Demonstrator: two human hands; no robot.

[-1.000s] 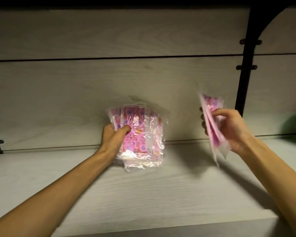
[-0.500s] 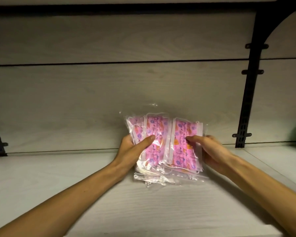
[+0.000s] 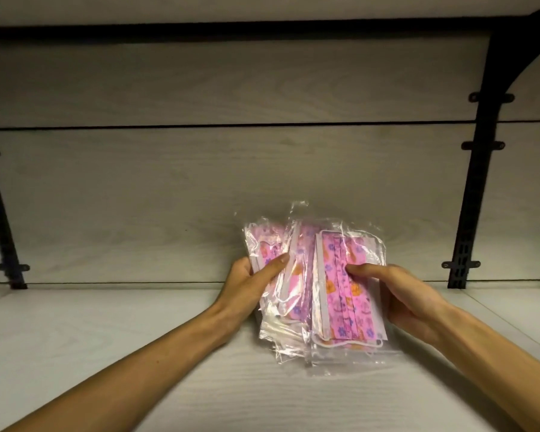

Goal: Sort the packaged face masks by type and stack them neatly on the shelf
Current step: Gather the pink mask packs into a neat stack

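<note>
A second ago my right hand (image 3: 412, 302) was off to the side with its own few packs held edge-on in the air; half a second ago it had come in against the others. Now those packs lie on the front of the bundle, and the whole lot has drifted to the right of where my left hand (image 3: 247, 286) first held it.

The masks (image 3: 318, 285) are pink, printed with small flowers, each in a clear wrapper. They stand fanned and leaning back on the shelf (image 3: 106, 353), lower edges on the board, just ahead of the back panel (image 3: 200, 182). I cannot tell whether their tops touch that panel.

My left hand is closed on the left part of the fan, thumb laid across the front, fingers hidden behind. My right hand is closed on the right part, thumb pressed on the front pack near its middle, palm against the right edge. So the bundle sits between both hands, pinched from either side, with the front pack overlapping the ones behind it and sitting a little lower.

A black bracket (image 3: 477, 182) stands well right of the bundle.
</note>
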